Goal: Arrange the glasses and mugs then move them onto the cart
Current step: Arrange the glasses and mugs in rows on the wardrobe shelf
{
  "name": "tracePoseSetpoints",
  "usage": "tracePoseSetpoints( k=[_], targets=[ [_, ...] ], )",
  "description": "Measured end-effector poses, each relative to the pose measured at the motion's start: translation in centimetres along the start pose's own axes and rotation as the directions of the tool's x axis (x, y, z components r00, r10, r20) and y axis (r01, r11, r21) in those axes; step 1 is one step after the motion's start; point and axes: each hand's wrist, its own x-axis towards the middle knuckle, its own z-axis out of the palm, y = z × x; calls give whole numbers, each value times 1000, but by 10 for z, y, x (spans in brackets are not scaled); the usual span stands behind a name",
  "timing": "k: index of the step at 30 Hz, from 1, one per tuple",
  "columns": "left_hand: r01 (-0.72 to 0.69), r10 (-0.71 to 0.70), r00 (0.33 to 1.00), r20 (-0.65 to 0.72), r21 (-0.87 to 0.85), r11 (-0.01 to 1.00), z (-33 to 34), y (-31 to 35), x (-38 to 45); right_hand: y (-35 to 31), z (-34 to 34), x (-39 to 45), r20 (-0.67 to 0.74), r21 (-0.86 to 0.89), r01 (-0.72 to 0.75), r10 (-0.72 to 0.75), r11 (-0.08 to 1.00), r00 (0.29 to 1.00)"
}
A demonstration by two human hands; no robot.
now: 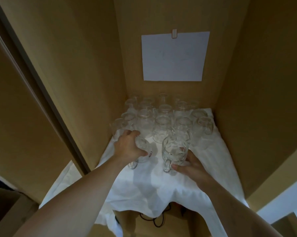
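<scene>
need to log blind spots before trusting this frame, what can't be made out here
Head view only:
- Cart: none in frame.
- Paper sheet on the back wall: marks too faint to read.
- Back rows of glasses: dim and overlapping, no sure count.
- Mug under the left hand: mostly covered by the hand.
- Below the white cloth: only dark cables show.

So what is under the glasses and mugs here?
A white cloth lies under the glasses and mugs, draping over the front edge. The surface beneath it is covered and cannot be seen.
</scene>
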Motion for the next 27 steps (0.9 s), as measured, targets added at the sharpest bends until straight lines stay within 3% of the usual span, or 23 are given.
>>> tracePoseSetpoints(
  k=[7, 10, 13, 18, 21, 24, 27],
  targets=[
    [-136, 125, 941, 315, 15, 991, -3, 1, 26, -13, 4, -9, -34, -7, 15, -15, 1000, 999],
    [-169, 148, 929, 340, 33, 985, -5, -1, 36, -31, 3, -10, -69, -91, 31, -37, 995, 997],
    [-144, 115, 949, 294, 78, 987, -1, -4, 42, -48, 2, -9, -97, -295, 75, -108, 952, 989],
    [-105, 61, 966, 251, 165, 981, 4, 4, 49, -74, 19, -1, -76, -642, 160, -269, 750, 960],
    [-95, 53, 971, 234, 175, 980, 5, 7, 52, -89, 35, 11, -5, -818, 186, -330, 544, 944],
    [-85, 43, 977, 208, 197, 977, 5, 7, 54, -89, 52, 20, 98, -931, 186, -277, 314, 956],
    [-72, 30, 981, 191, 216, 974, 5, 7, 53, -84, 60, 28, 94, -958, 147, -214, 245, 972]
  ],
)
